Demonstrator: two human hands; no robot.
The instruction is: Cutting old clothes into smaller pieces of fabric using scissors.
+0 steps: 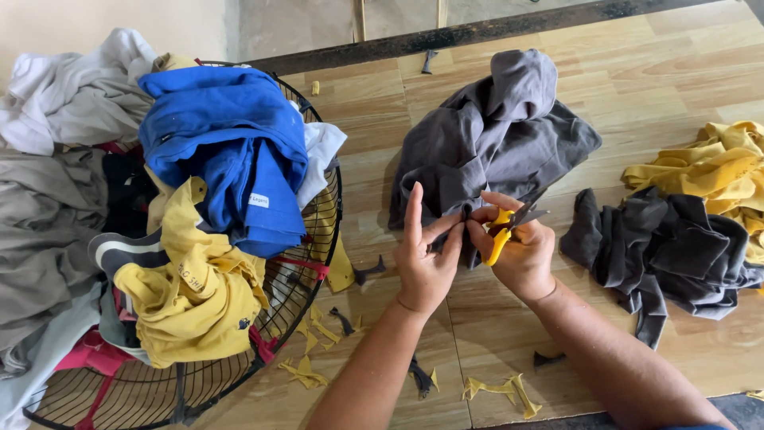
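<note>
— Where is the soft grey cotton garment (493, 135)?

— In the middle of the wooden table (660, 64), far from the person. The left hand (424, 255) pinches its near edge with thumb and finger. The right hand (517, 247) is closed around small yellow-handled snips (505, 227).

— How does it feel?

— I think light, floppy and easy to bunch. Best to hold it by the edge.

— How many piles?

— One dark grey pile (660, 255) and one yellow pile (716, 171) on the right. One round black wire grille (318, 231) on the left holds clothes.
</note>
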